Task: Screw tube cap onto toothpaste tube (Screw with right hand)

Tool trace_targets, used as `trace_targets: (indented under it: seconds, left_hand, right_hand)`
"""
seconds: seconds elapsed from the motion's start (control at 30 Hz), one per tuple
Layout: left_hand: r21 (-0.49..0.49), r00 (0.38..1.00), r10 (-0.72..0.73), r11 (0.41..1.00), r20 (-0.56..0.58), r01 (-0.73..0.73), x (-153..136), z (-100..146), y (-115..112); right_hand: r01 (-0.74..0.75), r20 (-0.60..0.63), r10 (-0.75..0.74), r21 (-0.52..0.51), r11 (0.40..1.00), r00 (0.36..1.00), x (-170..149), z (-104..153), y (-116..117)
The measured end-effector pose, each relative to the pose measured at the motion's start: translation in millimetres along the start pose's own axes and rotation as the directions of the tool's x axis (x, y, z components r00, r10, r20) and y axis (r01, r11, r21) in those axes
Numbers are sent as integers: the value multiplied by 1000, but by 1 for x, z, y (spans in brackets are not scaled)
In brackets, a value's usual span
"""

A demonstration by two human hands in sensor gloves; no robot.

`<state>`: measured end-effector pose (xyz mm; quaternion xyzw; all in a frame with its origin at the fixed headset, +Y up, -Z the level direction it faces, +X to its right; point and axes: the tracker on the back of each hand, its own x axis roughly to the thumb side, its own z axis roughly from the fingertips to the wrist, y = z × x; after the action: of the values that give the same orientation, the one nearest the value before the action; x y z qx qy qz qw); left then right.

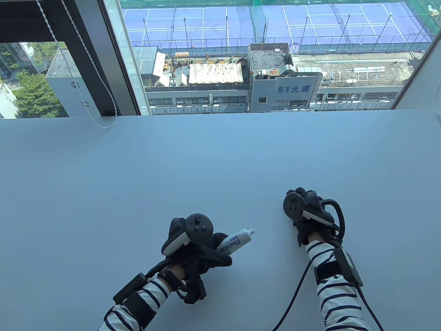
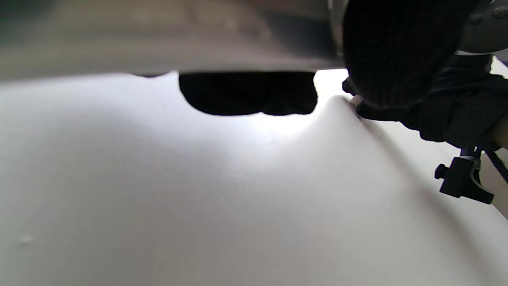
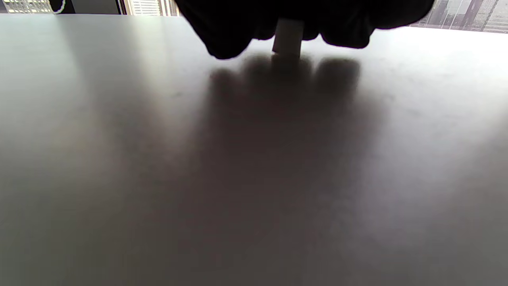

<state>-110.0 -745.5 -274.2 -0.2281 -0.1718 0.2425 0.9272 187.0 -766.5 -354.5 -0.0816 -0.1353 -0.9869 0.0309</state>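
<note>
Toothpaste tube (image 1: 235, 241), white plastic with dark "Doctor" lettering, sits low and centre in the table view, gripped by the black-gloved left hand (image 1: 203, 253), its bare threaded nozzle pointing up-right, uncapped. The small white cylindrical tube cap (image 3: 288, 36) stands on the pale grey table (image 1: 137, 179) at the top centre of the right wrist view, pinched between the fingers (image 3: 230, 35) of the black-gloved right hand (image 1: 310, 215), lower right of the table view.

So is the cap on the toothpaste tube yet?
Off. The toothpaste tube shows a bare threaded nozzle; the cap is between the right hand fingers.
</note>
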Motion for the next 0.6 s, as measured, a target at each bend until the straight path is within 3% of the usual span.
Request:
trace_targets:
  seconds: [0.1,0.27,0.37,0.43,0.47,0.5,0.53,0.6]
  left_hand:
    - [99,991,-136,986,-18,137,-4,1,10]
    - [149,987,-157,976,-17,158,-11,1,16]
    - [181,969,-245,955,24,237,-10,4,17]
    - [237,951,-304,930,58,282,-6,7,17]
    - [248,940,-333,919,75,306,-3,10,17]
    - [262,931,-355,909,80,324,0,12,17]
    - [277,922,-377,898,84,342,3,14,18]
    - [266,914,-392,897,105,354,7,16,18]
  right_hand:
    - [-63,-8,63,-94,994,998,2,4,-5]
    - [-164,61,174,-135,977,983,10,18,0]
    - [-64,93,73,-97,993,993,12,31,-2]
    - [132,178,-102,-168,977,979,13,47,-7]
    - [328,271,-252,-284,901,929,15,62,-10]
    - [490,360,-361,-388,780,860,17,75,-13]
    - [648,431,-492,-396,651,757,21,89,-15]
    - [779,461,-630,-315,542,625,27,105,-15]
